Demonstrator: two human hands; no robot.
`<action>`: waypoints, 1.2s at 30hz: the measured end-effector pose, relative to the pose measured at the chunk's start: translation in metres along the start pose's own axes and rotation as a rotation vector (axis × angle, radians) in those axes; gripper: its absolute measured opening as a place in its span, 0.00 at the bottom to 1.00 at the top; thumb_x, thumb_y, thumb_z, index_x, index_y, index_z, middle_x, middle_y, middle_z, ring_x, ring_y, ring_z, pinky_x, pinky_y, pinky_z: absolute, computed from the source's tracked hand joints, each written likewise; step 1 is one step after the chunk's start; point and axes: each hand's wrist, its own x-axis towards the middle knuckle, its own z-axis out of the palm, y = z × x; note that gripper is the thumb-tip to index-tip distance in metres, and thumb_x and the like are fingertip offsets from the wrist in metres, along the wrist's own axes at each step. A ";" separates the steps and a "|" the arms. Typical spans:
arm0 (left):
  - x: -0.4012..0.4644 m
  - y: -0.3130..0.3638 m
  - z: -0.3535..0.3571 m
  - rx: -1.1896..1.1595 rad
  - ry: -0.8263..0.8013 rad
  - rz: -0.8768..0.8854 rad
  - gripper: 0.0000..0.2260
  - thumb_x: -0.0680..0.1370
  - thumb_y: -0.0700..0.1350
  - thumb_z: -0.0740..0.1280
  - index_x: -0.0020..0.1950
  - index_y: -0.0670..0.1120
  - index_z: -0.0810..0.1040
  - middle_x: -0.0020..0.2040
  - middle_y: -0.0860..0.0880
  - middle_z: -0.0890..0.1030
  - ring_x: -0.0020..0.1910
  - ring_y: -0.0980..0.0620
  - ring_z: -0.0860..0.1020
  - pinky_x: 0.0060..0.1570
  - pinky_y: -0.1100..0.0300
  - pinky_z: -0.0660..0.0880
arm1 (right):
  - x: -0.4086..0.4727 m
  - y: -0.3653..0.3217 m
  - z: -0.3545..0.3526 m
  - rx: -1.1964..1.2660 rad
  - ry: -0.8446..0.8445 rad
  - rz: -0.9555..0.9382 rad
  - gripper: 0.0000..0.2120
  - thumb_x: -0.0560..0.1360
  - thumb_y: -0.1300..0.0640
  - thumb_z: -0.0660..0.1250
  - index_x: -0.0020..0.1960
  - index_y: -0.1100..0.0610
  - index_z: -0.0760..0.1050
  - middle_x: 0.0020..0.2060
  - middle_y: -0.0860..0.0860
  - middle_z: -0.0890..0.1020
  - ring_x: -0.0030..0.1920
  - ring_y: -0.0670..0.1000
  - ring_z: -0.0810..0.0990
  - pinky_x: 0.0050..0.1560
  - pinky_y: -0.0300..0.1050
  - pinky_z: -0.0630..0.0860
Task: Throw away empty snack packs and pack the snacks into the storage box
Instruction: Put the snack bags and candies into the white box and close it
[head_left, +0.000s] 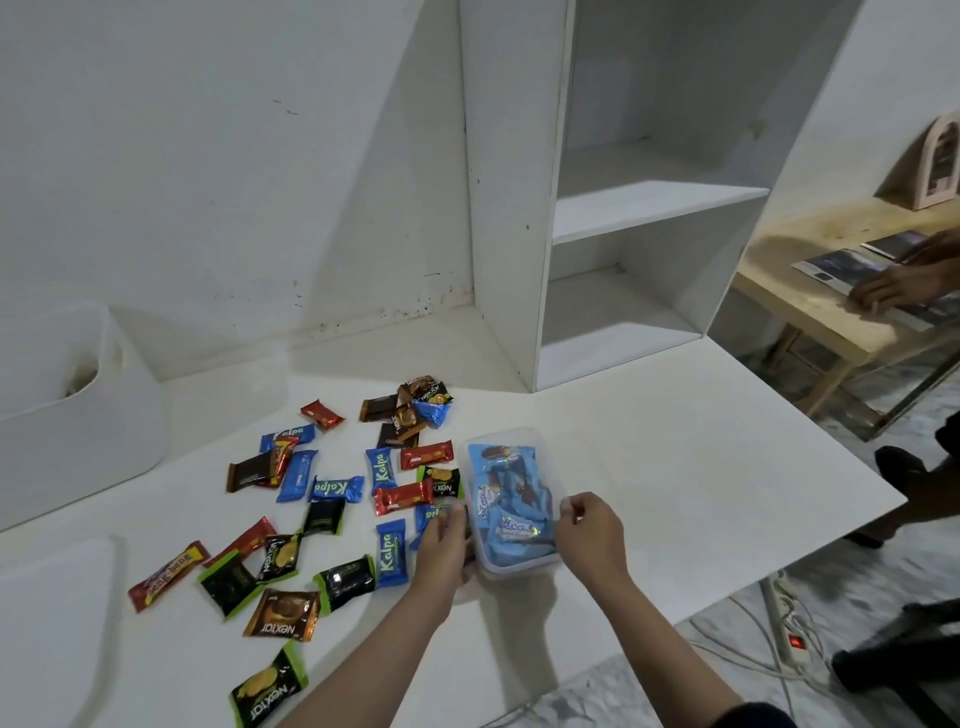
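A clear plastic storage box (506, 441) stands on the white table (675, 467), filled with light blue snack packs (511, 525). My left hand (444, 543) holds the box's left side, fingers curled against its wall. My right hand (589, 525) grips the box's right rim near the front corner. Several snack packs lie scattered to the left of the box: blue Kalpa packs (382, 470), red packs (402, 496), black and green Nextar packs (270, 688) and brown ones (283, 616).
A white bin (78, 415) stands at the table's far left. A white open shelf unit (623, 208) rises behind the box. Beyond the right table edge are a wooden table (810, 291) with another person's hand (893, 288), and a power strip (789, 629) on the floor.
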 end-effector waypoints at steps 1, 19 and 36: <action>0.000 0.002 -0.001 0.044 -0.026 -0.002 0.12 0.77 0.54 0.65 0.54 0.48 0.74 0.49 0.46 0.83 0.47 0.47 0.82 0.51 0.47 0.80 | 0.000 0.001 0.001 0.009 0.013 0.003 0.06 0.76 0.59 0.61 0.47 0.60 0.76 0.44 0.55 0.81 0.44 0.54 0.77 0.43 0.43 0.71; -0.005 0.050 -0.037 0.252 -0.169 -0.008 0.31 0.63 0.58 0.77 0.59 0.45 0.74 0.48 0.45 0.85 0.45 0.44 0.84 0.48 0.44 0.81 | -0.018 -0.060 0.012 0.433 -0.359 0.291 0.15 0.77 0.46 0.62 0.46 0.58 0.75 0.41 0.52 0.82 0.38 0.50 0.80 0.33 0.40 0.71; -0.055 0.250 -0.355 0.265 0.144 0.231 0.25 0.68 0.58 0.74 0.55 0.40 0.79 0.46 0.42 0.85 0.39 0.47 0.83 0.36 0.58 0.80 | -0.117 -0.336 0.244 0.421 -0.560 0.079 0.23 0.75 0.42 0.63 0.54 0.63 0.76 0.45 0.57 0.82 0.44 0.57 0.82 0.46 0.52 0.80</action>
